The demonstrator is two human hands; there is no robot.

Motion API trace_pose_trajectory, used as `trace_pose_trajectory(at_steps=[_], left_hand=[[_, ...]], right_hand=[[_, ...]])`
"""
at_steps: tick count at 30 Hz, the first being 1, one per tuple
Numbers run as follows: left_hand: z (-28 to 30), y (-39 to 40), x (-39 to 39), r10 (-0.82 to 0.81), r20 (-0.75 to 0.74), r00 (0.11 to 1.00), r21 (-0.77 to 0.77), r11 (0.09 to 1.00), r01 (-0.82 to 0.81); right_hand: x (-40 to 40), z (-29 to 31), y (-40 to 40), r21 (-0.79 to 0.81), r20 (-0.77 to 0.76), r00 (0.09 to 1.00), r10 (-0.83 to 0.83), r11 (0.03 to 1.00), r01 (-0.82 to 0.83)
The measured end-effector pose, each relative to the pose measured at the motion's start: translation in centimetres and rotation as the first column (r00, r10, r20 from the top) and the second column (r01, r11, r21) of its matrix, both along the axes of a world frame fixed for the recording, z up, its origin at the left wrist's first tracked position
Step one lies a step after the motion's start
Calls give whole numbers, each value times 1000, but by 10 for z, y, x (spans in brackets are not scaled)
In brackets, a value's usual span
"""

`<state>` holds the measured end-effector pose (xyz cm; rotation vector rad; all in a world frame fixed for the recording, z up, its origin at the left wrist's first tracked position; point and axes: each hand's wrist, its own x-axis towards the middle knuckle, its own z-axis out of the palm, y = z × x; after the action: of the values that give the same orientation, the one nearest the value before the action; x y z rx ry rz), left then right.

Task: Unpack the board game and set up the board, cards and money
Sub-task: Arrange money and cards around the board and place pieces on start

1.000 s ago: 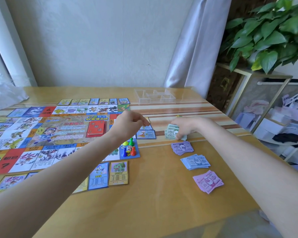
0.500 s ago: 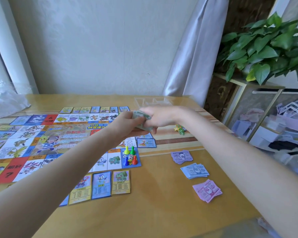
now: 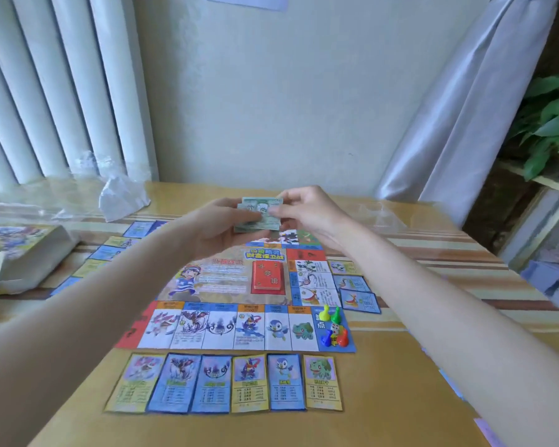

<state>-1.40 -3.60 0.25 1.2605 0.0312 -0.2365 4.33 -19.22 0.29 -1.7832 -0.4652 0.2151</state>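
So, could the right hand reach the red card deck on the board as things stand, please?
Probably not right away: the right hand pinches the green banknotes along with the left hand. Nothing covers the red card deck.

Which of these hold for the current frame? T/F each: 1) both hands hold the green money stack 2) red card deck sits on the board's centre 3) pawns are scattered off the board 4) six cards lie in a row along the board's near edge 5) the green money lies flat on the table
1) True: left hand and right hand both grip the green money stack.
2) True: red card deck lies on the board.
3) False: the pawns cluster on the board's near right corner square.
4) True: row of cards.
5) False: it is held up above the board.
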Motion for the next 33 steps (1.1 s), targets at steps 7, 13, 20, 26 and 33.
trace_pose_trajectory(at_steps=[7, 13, 20, 26, 33], left_hand=[[-10, 45, 53, 273, 113, 956, 60, 958, -280], [-28, 86, 99, 352, 84, 932, 146, 921, -361], [-53, 131, 135, 553, 34, 832, 50, 831, -555], [-64, 136, 146, 522, -43, 852, -32, 851, -524], [-65, 121, 142, 476, -32, 879, 62, 878, -474]], right_hand=[[62, -11, 64, 29, -37, 997, -74, 997, 75], [130, -26, 86, 116, -220, 939, -266, 948, 296], [204, -72, 119, -259, -138, 926, -351, 916, 308], [218, -90, 139, -517, 113, 962, -248, 812, 270], [207, -73, 136, -445, 285, 915, -284, 807, 389]])
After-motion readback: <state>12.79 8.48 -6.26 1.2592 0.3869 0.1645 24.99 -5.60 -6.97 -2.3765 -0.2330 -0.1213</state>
